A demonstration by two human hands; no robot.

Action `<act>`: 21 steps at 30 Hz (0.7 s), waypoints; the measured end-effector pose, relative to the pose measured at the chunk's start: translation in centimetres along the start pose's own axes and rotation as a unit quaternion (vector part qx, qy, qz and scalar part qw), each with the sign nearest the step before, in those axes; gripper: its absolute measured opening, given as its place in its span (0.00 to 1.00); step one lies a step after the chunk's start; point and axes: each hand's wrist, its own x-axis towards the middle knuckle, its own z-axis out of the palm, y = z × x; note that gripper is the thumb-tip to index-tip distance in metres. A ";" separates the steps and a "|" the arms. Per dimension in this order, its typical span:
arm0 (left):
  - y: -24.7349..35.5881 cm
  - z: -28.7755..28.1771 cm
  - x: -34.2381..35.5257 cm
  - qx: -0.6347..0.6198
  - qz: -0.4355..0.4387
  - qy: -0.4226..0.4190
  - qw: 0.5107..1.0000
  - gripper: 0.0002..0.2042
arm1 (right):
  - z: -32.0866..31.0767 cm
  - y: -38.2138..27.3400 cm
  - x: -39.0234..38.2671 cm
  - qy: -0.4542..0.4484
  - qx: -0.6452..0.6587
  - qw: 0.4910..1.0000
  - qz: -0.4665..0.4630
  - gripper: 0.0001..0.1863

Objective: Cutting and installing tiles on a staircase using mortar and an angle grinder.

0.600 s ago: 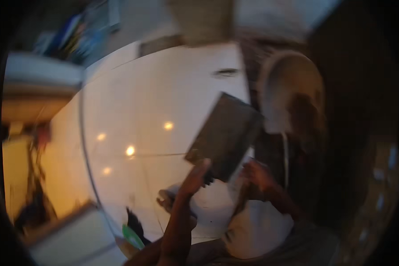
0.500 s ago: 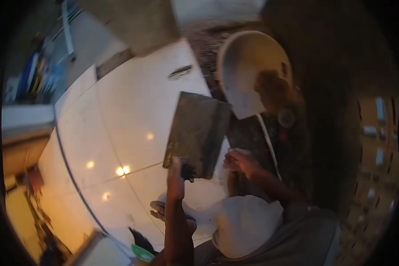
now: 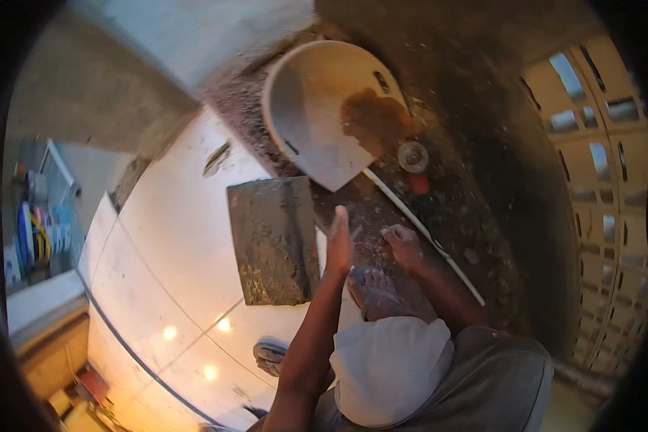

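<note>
My left hand (image 3: 342,243) is beside the right edge of a rectangular slab (image 3: 272,241) coated in rough grey-brown mortar. Its fingers are stretched out, and I see nothing in them. The slab lies over the edge of the white tiled floor (image 3: 187,209). Over the dark dirt to the right is my right hand (image 3: 402,245), its fingers curled together; whether something small is between them is hidden. Beyond both hands stands a pale, rounded basin (image 3: 324,101) with a patch of wet brown material (image 3: 374,121) in it.
A thin white pipe (image 3: 428,232) runs slantwise across the dirt, right of my hand. Near the basin lies a clear round disc (image 3: 412,156) with a red part. My sandalled feet are below the slab. A perforated block wall (image 3: 597,216) rises at the right.
My left hand has left the slab's near edge and is now to its right, nearer my right hand. The view has turned, so slab and basin appear farther left.
</note>
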 end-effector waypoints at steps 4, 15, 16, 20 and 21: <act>-0.3 -2.6 -0.3 0.048 0.031 -0.055 0.997 0.34 | -2.6 3.7 -0.3 0.069 0.007 0.998 -0.003 0.14; 12.6 -6.2 -3.1 0.076 0.130 -0.113 0.982 0.29 | -1.5 3.0 1.5 0.061 -0.008 0.998 -0.032 0.13; 14.3 -7.3 -3.5 -0.002 0.184 -0.169 0.968 0.29 | -1.0 2.3 1.4 0.048 -0.017 0.998 -0.042 0.12; 18.4 -11.8 -3.2 0.268 0.297 -0.091 0.912 0.29 | 1.8 -0.4 1.6 0.012 -0.126 0.980 -0.155 0.14; 17.9 -12.7 -3.0 0.437 0.381 0.024 0.815 0.30 | 2.7 -0.8 1.7 0.012 -0.208 0.954 -0.218 0.16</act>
